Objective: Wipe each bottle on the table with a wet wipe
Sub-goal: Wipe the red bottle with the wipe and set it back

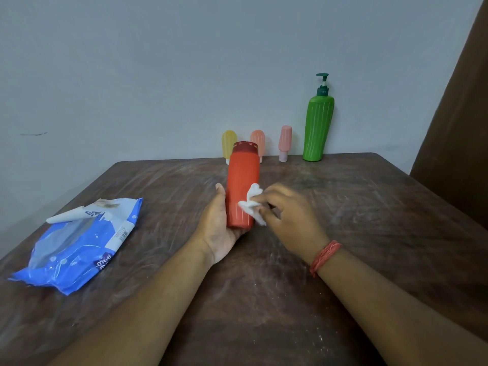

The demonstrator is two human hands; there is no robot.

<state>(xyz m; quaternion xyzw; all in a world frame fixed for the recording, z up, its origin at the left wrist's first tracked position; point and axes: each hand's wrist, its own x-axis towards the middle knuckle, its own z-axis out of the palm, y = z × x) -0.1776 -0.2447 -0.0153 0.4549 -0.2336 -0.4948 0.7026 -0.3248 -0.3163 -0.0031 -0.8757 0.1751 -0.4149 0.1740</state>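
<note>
Left hand (220, 223) is cradling the tall orange-red plastic bottle (243, 186) from below, grip curled round its base to steady it above the bench, while the right hand (287, 215) is pinching the crumpled white wet wipe (252, 204) against its side.

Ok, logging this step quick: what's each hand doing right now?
Left hand: grips the tall red plastic bottle.
Right hand: pinches the crumpled white wet wipe against it.

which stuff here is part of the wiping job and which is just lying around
Job: red bottle in left hand; wet wipe in right hand; green pump bottle; yellow, orange, pink small bottles; wipes pack.
Lying about: brown curtain.
</note>
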